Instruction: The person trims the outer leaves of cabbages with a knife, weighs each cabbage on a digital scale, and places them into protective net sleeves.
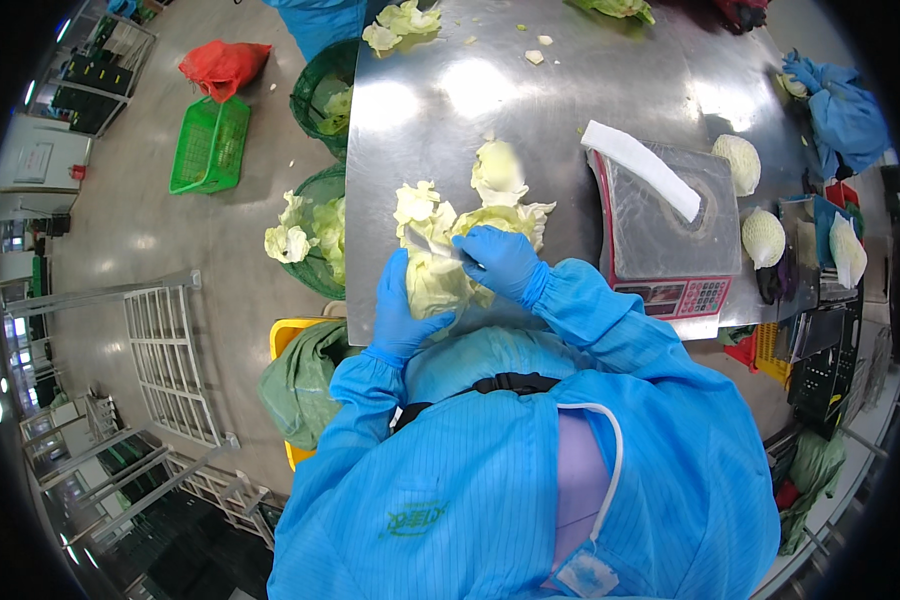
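My left hand (405,307), in a blue glove, holds a pale green cabbage head (435,285) against the steel table near its front edge. In my gloved right hand (501,262) is a knife (427,244), its blade lying over the top of the cabbage. Loose cabbage leaves (499,172) are spread just beyond both hands. To the right stands a red-framed weighing scale (671,217) with a white strip of padding (641,169) across its platform. Two cabbages in foam netting (763,238) sit right of the scale.
Green baskets (322,262) with leaves stand along the table's left edge. A yellow container (292,337) with green cloth is beside my left arm. On the floor are a green crate (208,146) and a red mesh sack (225,66). A co-worker's gloved hand (801,71) touches a cabbage at the far right.
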Tool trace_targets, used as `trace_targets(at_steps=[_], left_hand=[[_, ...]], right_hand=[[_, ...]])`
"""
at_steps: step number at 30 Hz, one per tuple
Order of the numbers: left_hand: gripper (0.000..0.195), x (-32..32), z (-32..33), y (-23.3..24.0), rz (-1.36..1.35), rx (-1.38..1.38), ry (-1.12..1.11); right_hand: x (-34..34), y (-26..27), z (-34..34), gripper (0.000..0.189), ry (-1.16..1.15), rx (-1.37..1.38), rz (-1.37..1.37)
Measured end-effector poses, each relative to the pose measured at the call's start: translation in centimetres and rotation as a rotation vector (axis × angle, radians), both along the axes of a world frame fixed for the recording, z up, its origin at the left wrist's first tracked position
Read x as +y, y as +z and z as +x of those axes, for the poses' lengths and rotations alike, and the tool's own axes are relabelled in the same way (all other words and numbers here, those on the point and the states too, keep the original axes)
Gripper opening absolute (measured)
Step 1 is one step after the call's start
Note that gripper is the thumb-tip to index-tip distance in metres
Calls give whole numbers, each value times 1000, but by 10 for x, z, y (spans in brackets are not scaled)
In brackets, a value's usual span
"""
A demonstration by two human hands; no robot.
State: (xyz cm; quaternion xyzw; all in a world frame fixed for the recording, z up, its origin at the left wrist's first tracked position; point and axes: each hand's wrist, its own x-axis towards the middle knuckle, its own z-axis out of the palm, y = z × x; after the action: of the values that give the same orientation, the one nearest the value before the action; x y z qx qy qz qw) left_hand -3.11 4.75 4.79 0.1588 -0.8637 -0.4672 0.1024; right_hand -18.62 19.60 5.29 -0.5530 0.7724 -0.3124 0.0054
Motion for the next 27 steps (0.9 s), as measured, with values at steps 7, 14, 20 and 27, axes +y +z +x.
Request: trace_targets(at_steps=[7,14,20,27], left_hand=[[104,0,5,-4,11,-37,-12],[102,1,1,4,-75,-36,-80],[103,-1,1,4,-48,-8,-62],[102,2,7,14,-182,5,-78]], right_hand=[[0,8,-14,17,50,-97,-15],[11,8,-20,21,44,-237,-29],[19,21,-39,31,-57,-448,41],[27,13,-31,39,-193,-340,170]])
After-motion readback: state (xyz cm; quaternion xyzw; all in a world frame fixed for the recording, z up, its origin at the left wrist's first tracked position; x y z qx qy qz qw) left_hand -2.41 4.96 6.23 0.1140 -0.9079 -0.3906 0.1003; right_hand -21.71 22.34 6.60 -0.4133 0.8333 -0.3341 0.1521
